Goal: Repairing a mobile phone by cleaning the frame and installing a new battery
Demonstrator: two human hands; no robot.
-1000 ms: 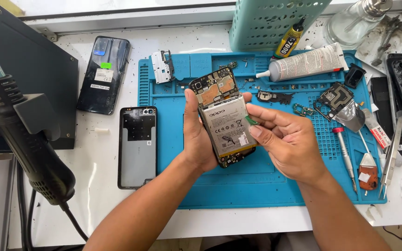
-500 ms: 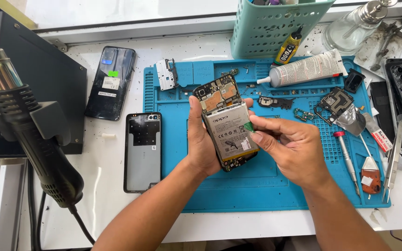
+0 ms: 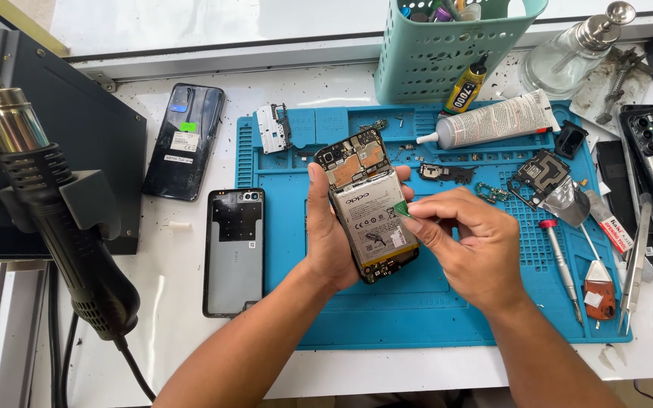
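My left hand (image 3: 325,240) grips an opened phone (image 3: 368,204) with its back cover off, showing the circuit board on top and a grey battery below, held tilted above the blue work mat (image 3: 432,310). My right hand (image 3: 466,245) is at the phone's right edge, thumb and forefinger pinching a small green pull tab (image 3: 402,212) on the battery. A grey back cover (image 3: 234,251) lies inside-up on the white table, left of the mat.
A hot-air gun (image 3: 54,204) stands at the left. A dark phone (image 3: 184,140) lies behind the cover. A teal basket (image 3: 440,57), glue tubes (image 3: 496,121), a glass bottle (image 3: 568,57), screwdrivers (image 3: 561,261), tweezers (image 3: 635,264) and small phone parts crowd the back and right.
The view has drifted slightly, so everything sits a little lower and further right in frame. My right fingertips have closed in on the green tab at the battery's right edge.
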